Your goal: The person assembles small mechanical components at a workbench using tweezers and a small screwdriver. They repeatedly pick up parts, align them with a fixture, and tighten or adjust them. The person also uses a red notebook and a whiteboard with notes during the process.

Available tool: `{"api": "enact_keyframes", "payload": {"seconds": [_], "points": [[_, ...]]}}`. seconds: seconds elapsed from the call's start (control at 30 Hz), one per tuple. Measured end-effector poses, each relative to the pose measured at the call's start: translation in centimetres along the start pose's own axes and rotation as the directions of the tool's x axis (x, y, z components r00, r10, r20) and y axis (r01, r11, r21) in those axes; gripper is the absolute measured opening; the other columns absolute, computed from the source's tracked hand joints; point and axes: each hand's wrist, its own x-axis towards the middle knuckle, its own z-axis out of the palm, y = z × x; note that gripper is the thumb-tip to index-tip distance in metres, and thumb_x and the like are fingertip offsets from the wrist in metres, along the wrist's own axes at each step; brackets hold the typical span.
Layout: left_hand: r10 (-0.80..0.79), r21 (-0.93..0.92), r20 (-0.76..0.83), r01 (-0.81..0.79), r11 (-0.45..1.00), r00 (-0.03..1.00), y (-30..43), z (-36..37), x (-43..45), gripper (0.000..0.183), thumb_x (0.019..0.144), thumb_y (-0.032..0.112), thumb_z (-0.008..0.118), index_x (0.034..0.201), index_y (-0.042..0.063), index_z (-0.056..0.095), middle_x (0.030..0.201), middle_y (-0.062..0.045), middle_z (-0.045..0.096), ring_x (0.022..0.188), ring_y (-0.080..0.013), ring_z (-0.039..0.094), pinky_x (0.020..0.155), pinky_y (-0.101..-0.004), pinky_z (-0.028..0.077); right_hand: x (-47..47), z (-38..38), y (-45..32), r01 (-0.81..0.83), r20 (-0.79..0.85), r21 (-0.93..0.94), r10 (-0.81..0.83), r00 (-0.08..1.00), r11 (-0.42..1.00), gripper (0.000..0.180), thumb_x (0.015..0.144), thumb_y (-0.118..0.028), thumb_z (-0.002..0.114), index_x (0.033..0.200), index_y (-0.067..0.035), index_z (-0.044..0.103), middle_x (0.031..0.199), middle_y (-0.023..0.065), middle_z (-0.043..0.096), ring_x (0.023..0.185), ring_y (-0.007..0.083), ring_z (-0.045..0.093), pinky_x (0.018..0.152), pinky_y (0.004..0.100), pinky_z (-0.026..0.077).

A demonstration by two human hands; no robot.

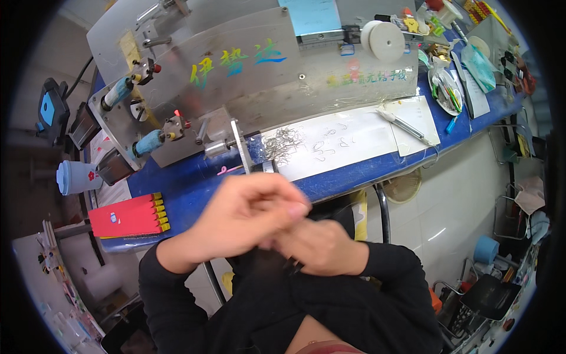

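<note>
My left hand (252, 217) is raised in front of my chest, its thumb and fingertips pinched together. Just below and touching it is my right hand (320, 248), fingers curled. Both are blurred, and anything between the fingertips is hidden. A small dark object pokes out under my right hand, too blurred to name. Ahead of the hands, a heap of small bent wire hooks (281, 144), like fish hooks, lies on a white sheet (371, 137). Several loose hooks (318, 150) are spread right of the heap. A metal machine (216, 148) with an upright plate stands left of them.
The table (185, 208) has a blue cover. Red strips with yellow ends (128, 217) and a lidded cup (77, 177) are on the left. A white-tipped metal tool (407, 124) lies right, near a dish of pens (444, 90). A white spool (387, 40) sits on the metal panel.
</note>
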Motion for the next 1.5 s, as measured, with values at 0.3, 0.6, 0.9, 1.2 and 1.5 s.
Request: {"api": "enact_keyframes", "payload": {"seconds": [0.3,0.6,0.9,1.2,1.5], "points": [[0.917,0.946,0.093,0.253,-0.203,0.389,0.1,-9.3,-3.6,0.032,0.072,0.012,0.089,0.093,0.001,0.067,0.075,-0.007,0.059,0.059,-0.021,0.056,0.051,-0.0318,0.044,8.0,-2.0,2.8,-0.042,-0.277,-0.087,0.016,0.961,0.995,0.036,0.071,0.006,0.076,0.106,0.005,0.069,0.096,0.0143,0.07,0.079,0.0275,0.069,0.062,0.0322,0.055],[0.743,0.859,0.049,0.351,-0.372,0.667,2.1,-9.4,-5.0,0.032,0.079,0.011,0.077,0.108,-0.001,0.069,0.08,-0.007,0.06,0.066,-0.0211,0.059,0.057,-0.032,0.047,14.6,1.1,3.4,0.077,-0.299,-0.153,-0.12,0.947,0.985,0.041,0.072,0.009,0.075,0.112,0.005,0.071,0.116,0.0195,0.068,0.091,0.033,0.069,0.077,0.0366,0.057],[0.776,0.978,-0.206,0.108,0.177,0.597,4.4,-7.9,-5.0,0.015,0.076,-0.002,0.078,0.086,0.004,0.068,0.069,-0.008,0.061,0.057,-0.0271,0.057,0.054,-0.035,0.046,14.2,1.6,4.3,0.021,-0.228,-0.179,-0.062,0.972,0.984,0.042,0.072,0.008,0.075,0.114,0.005,0.07,0.117,0.019,0.069,0.096,0.0354,0.069,0.081,0.0379,0.058],[0.739,0.973,-0.169,0.23,0.019,0.652,5.1,-8.8,-3.5,0.004,0.093,0.0,0.067,0.089,-0.001,0.065,0.07,-0.004,0.059,0.06,-0.0069,0.054,0.054,-0.0224,0.038,12.8,0.0,4.5,0.209,-0.305,-0.171,-0.253,0.918,0.963,0.039,0.064,0.004,0.071,0.102,0.01,0.071,0.112,0.0215,0.069,0.086,0.0318,0.07,0.073,0.0351,0.058],[0.821,0.982,-0.067,0.184,-0.048,0.567,6.5,-8.4,-2.3,0.003,0.095,0.001,0.066,0.094,-0.002,0.066,0.067,0.0,0.055,0.058,-0.0027,0.043,0.055,-0.0175,0.032,10.0,-0.9,5.5,0.168,-0.277,-0.133,-0.2,0.94,0.977,0.045,0.059,0.004,0.069,0.104,0.009,0.071,0.109,0.0209,0.07,0.075,0.0283,0.069,0.061,0.0316,0.055]]}}
